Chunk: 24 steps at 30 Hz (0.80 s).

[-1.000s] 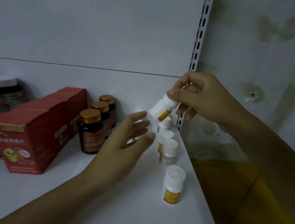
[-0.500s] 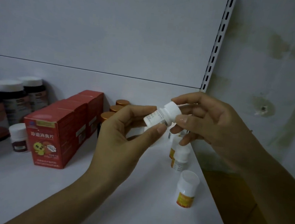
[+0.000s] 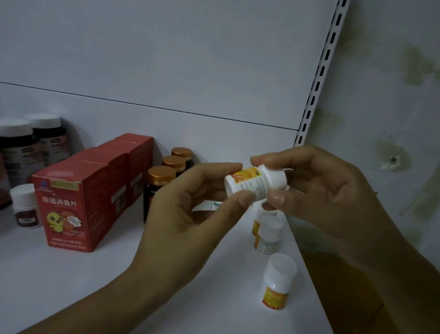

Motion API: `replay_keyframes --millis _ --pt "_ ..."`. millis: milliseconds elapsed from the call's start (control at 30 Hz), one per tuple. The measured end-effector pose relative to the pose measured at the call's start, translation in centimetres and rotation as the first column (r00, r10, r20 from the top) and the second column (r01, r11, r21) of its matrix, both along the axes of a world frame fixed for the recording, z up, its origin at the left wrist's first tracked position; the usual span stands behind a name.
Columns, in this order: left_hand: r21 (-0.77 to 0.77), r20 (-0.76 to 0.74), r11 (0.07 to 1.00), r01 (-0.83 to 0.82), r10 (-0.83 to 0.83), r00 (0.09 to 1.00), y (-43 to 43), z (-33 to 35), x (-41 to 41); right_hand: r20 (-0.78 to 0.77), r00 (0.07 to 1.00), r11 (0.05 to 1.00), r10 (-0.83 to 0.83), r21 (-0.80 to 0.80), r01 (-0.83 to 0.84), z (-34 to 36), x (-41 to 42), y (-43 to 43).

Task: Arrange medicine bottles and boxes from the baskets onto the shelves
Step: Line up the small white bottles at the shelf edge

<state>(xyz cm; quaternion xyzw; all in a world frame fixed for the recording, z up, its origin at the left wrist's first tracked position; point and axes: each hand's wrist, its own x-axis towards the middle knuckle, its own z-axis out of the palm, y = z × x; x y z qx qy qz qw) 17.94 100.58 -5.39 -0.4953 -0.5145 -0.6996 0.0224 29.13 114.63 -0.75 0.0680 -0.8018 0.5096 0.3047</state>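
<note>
We've rolled the bottle (image 3: 254, 184) so its orange label shows; left hand (image 3: 183, 216) and right hand (image 3: 329, 196) both pinch it, sideways above the shelf (image 3: 47, 272). Not placed yet, likely orienting the label.

White bottle (image 3: 254, 182) — orange-yellow label; red boxes (image 3: 90, 196); copper-capped brown bottles (image 3: 159, 185).

Glossy white plastic bottle (image 3: 254, 184), matt red cardboard boxes (image 3: 79, 203), shiny metallic-looking copper caps (image 3: 161, 175), smooth white shelf (image 3: 46, 279).
</note>
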Motion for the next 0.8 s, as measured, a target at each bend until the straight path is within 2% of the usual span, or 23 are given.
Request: replay_keyframes --millis 133,333,400,467,600,667,800 --pt "0.072 -0.146 0.997 -0.042 0.052 0.988 0.0 -0.2 -0.1 0.029 0.999 0.995 -0.027 -0.099 0.030 0.1 -0.1 -0.2" --pt "0.066 -0.250 0.994 -0.085 0.099 0.963 0.0 -0.8 -0.6 0.007 0.999 0.995 -0.032 -0.092 0.032 0.4 -0.1 -0.1" --pt "-0.039 -0.242 0.994 -0.102 0.090 0.966 0.1 -1.1 -0.8 -0.013 0.997 0.991 -0.072 -0.118 0.070 0.5 -0.1 0.6" --pt "-0.186 -0.210 0.976 -0.115 0.075 0.975 0.5 -1.6 -0.9 -0.046 0.978 0.974 -0.205 -0.108 0.199 0.7 -0.3 2.2" --pt "-0.480 -0.111 0.875 -0.067 0.015 0.994 1.3 -3.0 -1.2 -0.029 0.894 0.892 -0.447 0.059 0.448 -0.2 -1.0 6.1" --pt "-0.577 -0.125 0.815 -0.042 -0.038 0.992 1.9 -3.6 -1.4 0.024 0.873 0.868 -0.486 0.124 0.480 -1.2 -1.5 7.3" --pt "-0.669 -0.132 0.743 0.013 -0.136 0.982 3.3 -4.5 -1.7 0.076 0.850 0.846 -0.522 0.177 0.503 -2.9 -2.5 8.0"
